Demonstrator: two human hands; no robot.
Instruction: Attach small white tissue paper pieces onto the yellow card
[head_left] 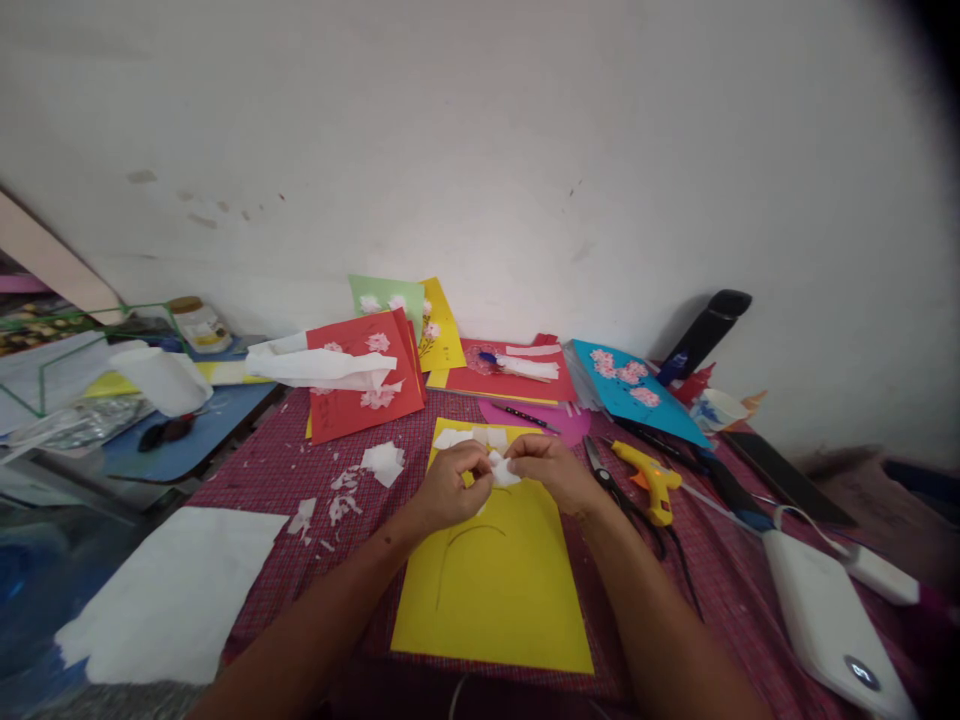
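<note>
My left hand point(457, 487) and my right hand point(551, 468) meet over the upper part of a yellow paper sheet point(502, 600). Between their fingertips is a small piece of white tissue paper point(504, 470), pinched from both sides. Curved pencil-like lines are drawn on the yellow sheet below my hands. Several white tissue squares point(457, 437) lie along the sheet's top edge, partly behind my fingers. To the left, a small stack of tissue squares point(384, 462) rests on the checked cloth, with torn white scraps point(345, 500) beside it.
Scissors point(600, 465) and a yellow glue gun point(649, 480) lie right of the sheet. Behind stand red cards point(360, 400) with tissue flowers and a blue card point(622, 385). A white power bank point(832, 620) is at right; a large white sheet point(180, 590) hangs at left.
</note>
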